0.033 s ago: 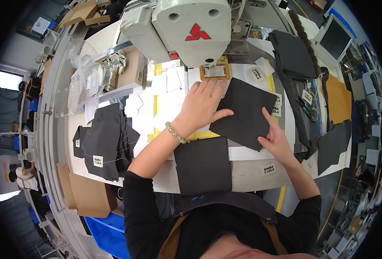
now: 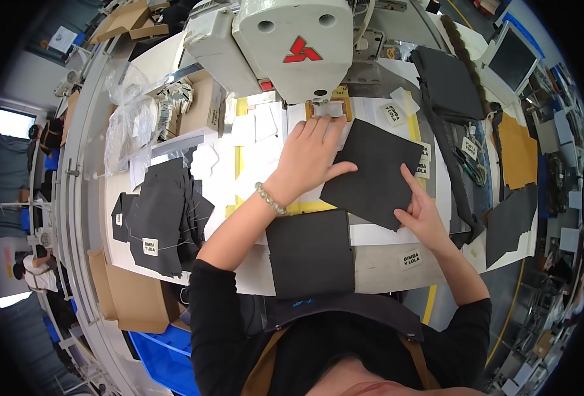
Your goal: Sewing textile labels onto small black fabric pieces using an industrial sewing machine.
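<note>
My left hand (image 2: 308, 158) lies flat, palm down, with its fingers stretched toward the sewing machine's orange clamp frame (image 2: 347, 109). Its fingertips reach the frame's near edge, and the thumb rests by the left side of a black fabric panel (image 2: 374, 175). At that panel's right edge, my right hand (image 2: 422, 214) holds it, index finger and thumb on the edge; the other fingers are partly hidden. A second black fabric panel (image 2: 310, 254) lies at the table's front edge. Above my hands stands the white sewing machine head (image 2: 292, 39).
Stacked black fabric pieces (image 2: 160, 218) with loose threads lie left. Behind them stand a box of labels (image 2: 203, 99) and a clear plastic bag (image 2: 130, 122). A label patch (image 2: 410, 258) lies front right. Farther right are folded black fabric (image 2: 447, 86), mustard fabric (image 2: 519, 152) and a monitor (image 2: 513, 59).
My left hand has shifted slightly forward, its fingertips a little farther onto the clamp frame. The right hand and the black panels look unmoved.
</note>
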Tool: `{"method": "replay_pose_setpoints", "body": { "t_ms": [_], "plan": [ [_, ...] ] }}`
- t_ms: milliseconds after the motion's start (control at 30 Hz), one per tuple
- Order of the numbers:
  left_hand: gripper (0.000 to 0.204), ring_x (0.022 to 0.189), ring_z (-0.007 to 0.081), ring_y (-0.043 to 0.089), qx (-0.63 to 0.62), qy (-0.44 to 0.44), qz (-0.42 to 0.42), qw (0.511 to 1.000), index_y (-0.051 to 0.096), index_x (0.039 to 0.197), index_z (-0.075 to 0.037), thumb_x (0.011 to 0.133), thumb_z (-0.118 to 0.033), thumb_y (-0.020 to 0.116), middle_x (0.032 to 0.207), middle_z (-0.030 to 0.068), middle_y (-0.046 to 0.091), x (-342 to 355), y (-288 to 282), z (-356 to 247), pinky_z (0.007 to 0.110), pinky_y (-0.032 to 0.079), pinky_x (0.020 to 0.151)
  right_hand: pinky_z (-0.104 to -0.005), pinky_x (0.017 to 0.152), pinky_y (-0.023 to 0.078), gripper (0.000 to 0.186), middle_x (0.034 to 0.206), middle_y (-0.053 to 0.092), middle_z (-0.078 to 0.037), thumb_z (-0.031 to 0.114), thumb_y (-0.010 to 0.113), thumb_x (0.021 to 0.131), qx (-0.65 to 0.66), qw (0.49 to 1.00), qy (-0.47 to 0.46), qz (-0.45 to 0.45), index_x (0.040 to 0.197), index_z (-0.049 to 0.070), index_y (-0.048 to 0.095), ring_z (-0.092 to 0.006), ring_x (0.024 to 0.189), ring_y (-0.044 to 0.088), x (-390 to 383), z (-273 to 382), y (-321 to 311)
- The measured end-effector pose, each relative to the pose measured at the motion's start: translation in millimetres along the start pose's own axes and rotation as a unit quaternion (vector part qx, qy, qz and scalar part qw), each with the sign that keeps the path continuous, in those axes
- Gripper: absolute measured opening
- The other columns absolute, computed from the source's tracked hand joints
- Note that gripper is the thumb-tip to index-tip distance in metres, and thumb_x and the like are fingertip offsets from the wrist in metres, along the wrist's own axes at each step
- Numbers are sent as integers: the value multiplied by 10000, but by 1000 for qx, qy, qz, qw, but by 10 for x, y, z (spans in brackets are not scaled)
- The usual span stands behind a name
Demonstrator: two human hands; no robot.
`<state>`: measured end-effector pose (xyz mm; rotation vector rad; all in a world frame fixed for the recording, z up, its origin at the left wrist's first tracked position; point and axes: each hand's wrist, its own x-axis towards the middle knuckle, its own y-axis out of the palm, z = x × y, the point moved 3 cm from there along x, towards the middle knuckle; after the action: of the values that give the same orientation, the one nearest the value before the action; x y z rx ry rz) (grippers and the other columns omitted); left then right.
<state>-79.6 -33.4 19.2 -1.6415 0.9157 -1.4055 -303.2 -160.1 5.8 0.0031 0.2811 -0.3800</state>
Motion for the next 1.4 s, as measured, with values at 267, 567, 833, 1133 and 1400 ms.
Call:
{"method": "replay_pose_setpoints", "body": {
  "t_ms": [267, 567, 833, 1133, 1400],
  "plan": [
    [808, 961, 264, 557, 6, -44, 20, 999, 493, 1294, -13, 786, -623, 644, 1080, 122, 602, 154, 220, 96, 361, 400, 864, -200, 661, 501, 835, 1421, 364, -135, -126, 530, 836, 22, 1000, 11, 6, 1558, 100, 173, -38, 766, 513, -18, 25, 14],
    [598, 963, 248, 529, -4, -26, -6, 1000, 538, 1187, -34, 805, -476, 664, 957, 97, 596, 143, 167, 147, 373, 371, 875, -202, 667, 504, 837, 1473, 345, -145, -133, 524, 835, 21, 1000, 3, 12, 1558, 98, 169, -38, 756, 503, -14, 31, 8],
    [494, 1071, 252, 536, -56, -32, 29, 998, 539, 1197, -66, 813, -342, 681, 1081, 105, 612, 115, 118, 269, 394, 384, 891, -183, 651, 498, 832, 1528, 301, -148, -134, 539, 823, 19, 1000, -1, 15, 1551, 91, 204, -23, 741, 473, 13, 77, 19],
    [530, 1261, 268, 489, -100, 30, 71, 992, 580, 1222, -48, 790, -321, 723, 1328, 153, 542, -272, -87, -328, 435, 352, 1050, -162, 660, 490, 808, 1520, 320, -132, -117, 521, 829, 47, 999, 1, -7, 1549, 88, 214, -29, 845, 519, 8, 15, 20],
    [563, 1210, 308, 565, -92, 35, 88, 991, 578, 1232, -32, 792, -349, 731, 1269, 192, 595, -307, 102, -589, 428, 434, 1035, -187, 883, 440, 815, 1522, 326, -116, -140, 464, 789, 55, 995, -87, -17, 1541, 31, 202, -89, 1116, 507, 99, 195, 53]
  ]
}}
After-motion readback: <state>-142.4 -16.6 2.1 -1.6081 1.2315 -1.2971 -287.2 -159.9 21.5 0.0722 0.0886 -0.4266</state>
